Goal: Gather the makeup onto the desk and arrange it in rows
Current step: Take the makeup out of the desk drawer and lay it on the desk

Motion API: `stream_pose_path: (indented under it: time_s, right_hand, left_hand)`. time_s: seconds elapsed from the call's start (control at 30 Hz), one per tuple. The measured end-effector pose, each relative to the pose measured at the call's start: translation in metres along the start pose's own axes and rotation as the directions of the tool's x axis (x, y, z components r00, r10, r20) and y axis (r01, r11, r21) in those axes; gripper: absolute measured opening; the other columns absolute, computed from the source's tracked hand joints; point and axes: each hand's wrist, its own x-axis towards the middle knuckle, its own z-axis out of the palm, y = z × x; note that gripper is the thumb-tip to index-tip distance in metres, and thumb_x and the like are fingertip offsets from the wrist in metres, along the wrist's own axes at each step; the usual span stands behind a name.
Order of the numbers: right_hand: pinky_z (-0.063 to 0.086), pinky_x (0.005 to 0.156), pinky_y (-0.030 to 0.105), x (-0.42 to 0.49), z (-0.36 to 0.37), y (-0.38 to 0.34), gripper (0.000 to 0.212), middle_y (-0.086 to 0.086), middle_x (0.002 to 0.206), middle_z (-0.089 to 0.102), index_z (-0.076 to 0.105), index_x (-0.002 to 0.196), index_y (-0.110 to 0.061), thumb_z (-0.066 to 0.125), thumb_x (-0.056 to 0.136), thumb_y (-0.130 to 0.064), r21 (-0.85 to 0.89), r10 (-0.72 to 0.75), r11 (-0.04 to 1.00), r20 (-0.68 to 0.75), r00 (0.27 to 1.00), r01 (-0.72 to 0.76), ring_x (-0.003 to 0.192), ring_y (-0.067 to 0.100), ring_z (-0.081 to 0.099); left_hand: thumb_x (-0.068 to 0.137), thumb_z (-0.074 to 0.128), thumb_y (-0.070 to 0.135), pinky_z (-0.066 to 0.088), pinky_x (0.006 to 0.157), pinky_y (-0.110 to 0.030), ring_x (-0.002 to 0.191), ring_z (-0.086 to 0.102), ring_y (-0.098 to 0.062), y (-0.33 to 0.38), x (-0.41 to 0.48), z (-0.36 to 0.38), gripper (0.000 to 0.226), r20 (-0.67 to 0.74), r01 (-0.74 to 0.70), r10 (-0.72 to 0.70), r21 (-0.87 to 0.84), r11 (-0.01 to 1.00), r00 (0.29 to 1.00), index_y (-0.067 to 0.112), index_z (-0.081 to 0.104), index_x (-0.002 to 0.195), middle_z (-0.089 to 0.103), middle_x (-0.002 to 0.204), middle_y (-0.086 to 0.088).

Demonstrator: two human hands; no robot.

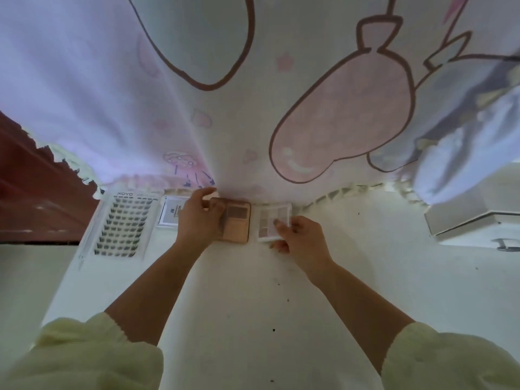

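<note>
A row of makeup lies along the far edge of the white desk (239,291), under a hanging curtain. From the left: a large false-lash tray (123,223), a small white card-like box (170,215), a brown-pink palette (236,222) and a clear pale eyeshadow palette (273,220). My left hand (198,218) lies over the left part of the brown-pink palette with fingers curled round its far corner. My right hand (302,239) pinches the near right corner of the pale palette between thumb and fingers.
A white curtain with pink cartoon prints (281,94) hangs down to the desk's far edge. A white drawer unit with a grey handle (478,229) stands at the right. A dark red surface (33,198) lies to the left of the desk.
</note>
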Motion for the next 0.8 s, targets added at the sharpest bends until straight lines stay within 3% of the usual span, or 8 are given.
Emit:
stream_pose_path:
  time_s: [0.07, 0.13, 0.3, 0.43, 0.57, 0.8]
  right_hand:
    - [0.051, 0.054, 0.023, 0.004, 0.004, 0.0, 0.031, 0.014, 0.073, 0.071, 0.062, 0.099, -0.001, 0.065, 0.091, -0.032, -0.065, -0.01, 0.998, -0.02, 1.0, 0.009, 0.054, 0.012, 0.067]
    - [0.05, 0.049, 0.018, 0.006, 0.005, 0.001, 0.036, 0.016, 0.085, 0.069, 0.056, 0.103, -0.006, 0.066, 0.089, -0.038, -0.165, -0.029, 0.986, -0.043, 0.999, 0.022, 0.055, 0.014, 0.068]
    - [0.055, 0.078, 0.043, 0.009, 0.001, 0.003, 0.05, 0.009, 0.104, 0.067, 0.042, 0.119, -0.016, 0.055, 0.09, -0.054, -0.525, -0.122, 0.844, 0.014, 0.992, 0.111, 0.09, 0.031, 0.066]
    - [0.053, 0.08, 0.041, 0.007, 0.002, -0.001, 0.06, 0.013, 0.111, 0.066, 0.03, 0.134, -0.015, 0.042, 0.094, -0.059, -0.717, -0.164, 0.676, 0.081, 0.983, 0.172, 0.097, 0.034, 0.065]
    - [0.05, 0.079, 0.039, 0.006, 0.006, -0.003, 0.062, 0.013, 0.107, 0.067, 0.022, 0.142, -0.018, 0.037, 0.096, -0.058, -0.75, -0.174, 0.639, 0.074, 0.982, 0.17, 0.095, 0.034, 0.065]
    - [0.048, 0.075, 0.036, -0.003, 0.014, -0.001, 0.054, 0.012, 0.109, 0.067, 0.027, 0.137, -0.015, 0.034, 0.099, -0.053, -0.744, -0.19, 0.652, 0.027, 0.981, 0.147, 0.094, 0.032, 0.065]
  left_hand:
    - [0.083, 0.067, 0.029, 0.05, 0.093, -0.04, 0.103, 0.056, -0.024, -0.004, 0.0, 0.005, 0.056, 0.087, -0.07, 0.057, 0.153, 0.986, 0.995, 0.023, 0.048, 0.135, 0.057, 0.112, -0.005]
    - [0.078, 0.07, 0.032, 0.041, 0.102, -0.042, 0.115, 0.045, -0.031, -0.007, -0.007, 0.012, 0.066, 0.166, -0.15, 0.107, 0.279, 0.949, 0.98, 0.022, 0.042, 0.137, 0.044, 0.127, -0.013]
    - [0.088, 0.062, 0.029, 0.022, 0.112, -0.044, 0.132, 0.02, -0.034, -0.012, -0.016, 0.021, 0.08, 0.16, -0.221, 0.166, 0.442, 0.869, 0.973, 0.015, 0.016, 0.152, 0.018, 0.147, -0.014]
    - [0.094, 0.052, 0.036, 0.017, 0.114, -0.04, 0.136, 0.016, -0.033, -0.021, -0.017, 0.019, 0.073, 0.198, -0.299, 0.228, 0.509, 0.807, 0.953, 0.01, 0.016, 0.152, 0.013, 0.152, -0.015]
    - [0.098, 0.046, 0.037, 0.016, 0.116, -0.039, 0.14, 0.012, -0.034, -0.023, -0.019, 0.018, 0.069, 0.207, -0.337, 0.266, 0.557, 0.759, 0.942, 0.006, 0.016, 0.152, 0.011, 0.156, -0.017]
    - [0.102, 0.035, 0.037, 0.015, 0.118, -0.04, 0.147, 0.005, -0.032, -0.025, -0.031, 0.025, 0.066, 0.171, -0.326, 0.284, 0.635, 0.701, 0.943, 0.003, 0.008, 0.152, 0.007, 0.159, -0.017]
